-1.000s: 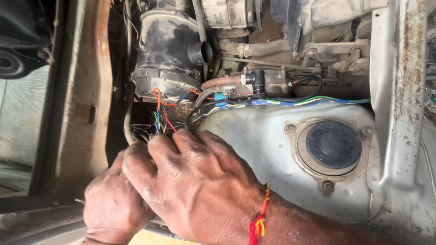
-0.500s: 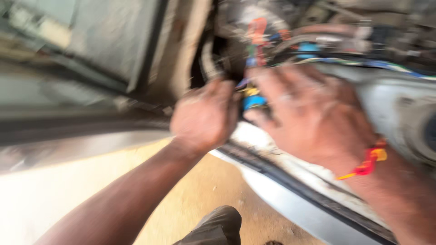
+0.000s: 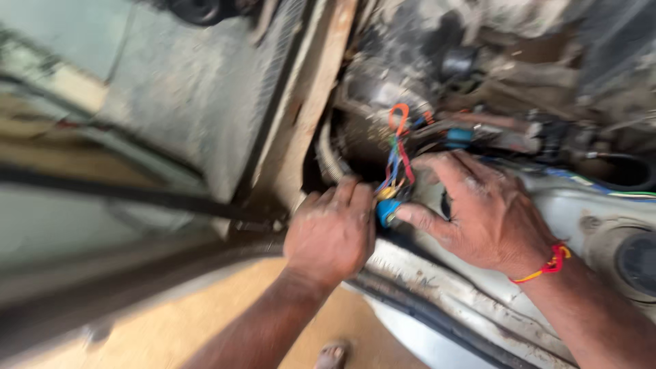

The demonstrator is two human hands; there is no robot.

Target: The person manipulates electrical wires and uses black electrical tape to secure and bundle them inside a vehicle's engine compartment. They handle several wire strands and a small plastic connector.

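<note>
A small blue connector (image 3: pixel 386 212) sits at the low end of a bundle of coloured wires (image 3: pixel 398 158) (red, blue, green, orange), at the edge of a vehicle's engine bay. The left hand (image 3: pixel 331 231) is curled around it, fingers closed. The right hand (image 3: pixel 478 208) pinches its other side with the thumb, fingers spread over the pale metal panel (image 3: pixel 581 205). A red thread bracelet (image 3: pixel 547 265) circles that wrist.

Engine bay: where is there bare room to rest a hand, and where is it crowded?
Free: the pale metal panel between the right hand and the round cap. Crowded: around the coloured wires and blue connector, where the left hand and right hand meet.
</note>
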